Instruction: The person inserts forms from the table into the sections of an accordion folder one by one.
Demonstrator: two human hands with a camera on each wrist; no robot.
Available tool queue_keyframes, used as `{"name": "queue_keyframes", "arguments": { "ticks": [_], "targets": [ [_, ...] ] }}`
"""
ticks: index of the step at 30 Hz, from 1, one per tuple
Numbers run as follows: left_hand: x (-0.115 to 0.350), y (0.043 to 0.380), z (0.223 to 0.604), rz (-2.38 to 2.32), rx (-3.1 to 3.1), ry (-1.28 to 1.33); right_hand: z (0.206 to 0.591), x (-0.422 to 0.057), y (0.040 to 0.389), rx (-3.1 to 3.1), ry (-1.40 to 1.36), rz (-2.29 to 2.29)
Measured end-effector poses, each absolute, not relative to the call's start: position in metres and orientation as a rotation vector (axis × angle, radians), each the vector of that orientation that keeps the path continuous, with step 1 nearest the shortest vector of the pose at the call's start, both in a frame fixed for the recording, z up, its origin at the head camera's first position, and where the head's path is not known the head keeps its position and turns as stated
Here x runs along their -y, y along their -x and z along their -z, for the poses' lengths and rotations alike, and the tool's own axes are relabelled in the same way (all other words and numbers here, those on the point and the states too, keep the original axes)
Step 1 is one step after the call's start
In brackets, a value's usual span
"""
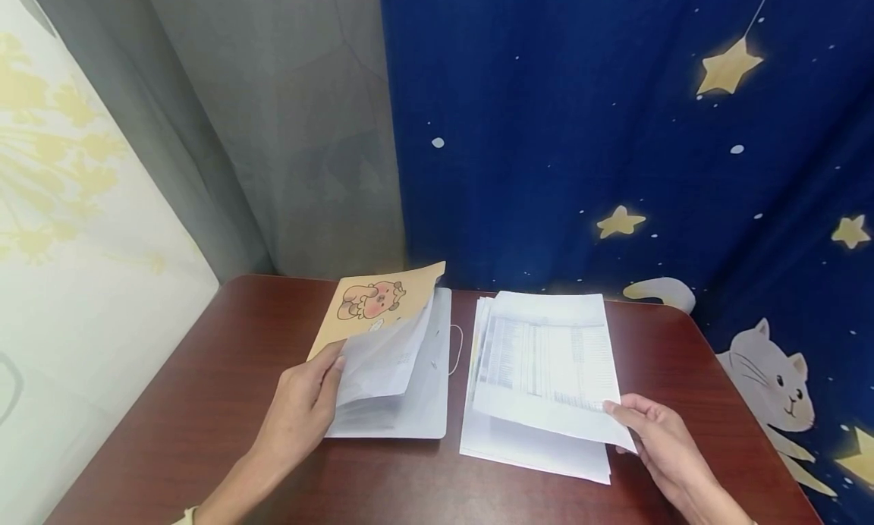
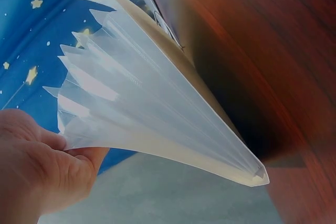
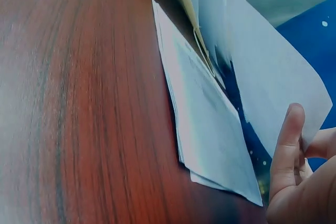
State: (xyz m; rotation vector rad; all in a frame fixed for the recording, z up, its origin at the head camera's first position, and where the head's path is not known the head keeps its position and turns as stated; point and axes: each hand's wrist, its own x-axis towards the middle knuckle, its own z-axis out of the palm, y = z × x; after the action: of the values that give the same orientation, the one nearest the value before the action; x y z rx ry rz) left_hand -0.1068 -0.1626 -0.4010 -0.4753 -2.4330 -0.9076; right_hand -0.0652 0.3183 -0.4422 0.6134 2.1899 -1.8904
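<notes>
A tan document folder (image 1: 369,301) with a cartoon animal on its cover lies partly opened on the table. My left hand (image 1: 300,400) pinches the folder's leaves at their near edge. Its clear plastic pockets (image 2: 121,87) fan out in the left wrist view, joined at the spine. To the right, my right hand (image 1: 658,438) pinches the near right corner of a printed sheet (image 1: 546,358), thumb on top. That corner is lifted above a stack of papers (image 1: 532,445) on the table. The raised sheet (image 3: 281,77) and the stack below it also show in the right wrist view.
Dark red-brown table (image 1: 205,373) with rounded far corners. A thin elastic loop (image 1: 460,350) sticks out from the folder toward the papers. Behind the table hang a grey curtain (image 1: 287,130) and a blue star-patterned curtain (image 1: 546,130); a pale patterned cloth (image 1: 82,244) is at the left.
</notes>
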Motion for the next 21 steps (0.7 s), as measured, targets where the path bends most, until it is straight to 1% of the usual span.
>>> {"name": "queue_keyframes", "arguments": {
  "ticks": [13, 21],
  "targets": [
    [0.161, 0.107, 0.398, 0.907, 2.405, 0.498, 0.428, -0.300, 0.063, -2.153, -0.555, 1.969],
    [0.161, 0.107, 0.397, 0.917, 2.424, 0.478, 0.416, -0.278, 0.066, -2.106, -0.519, 2.007]
  ]
}}
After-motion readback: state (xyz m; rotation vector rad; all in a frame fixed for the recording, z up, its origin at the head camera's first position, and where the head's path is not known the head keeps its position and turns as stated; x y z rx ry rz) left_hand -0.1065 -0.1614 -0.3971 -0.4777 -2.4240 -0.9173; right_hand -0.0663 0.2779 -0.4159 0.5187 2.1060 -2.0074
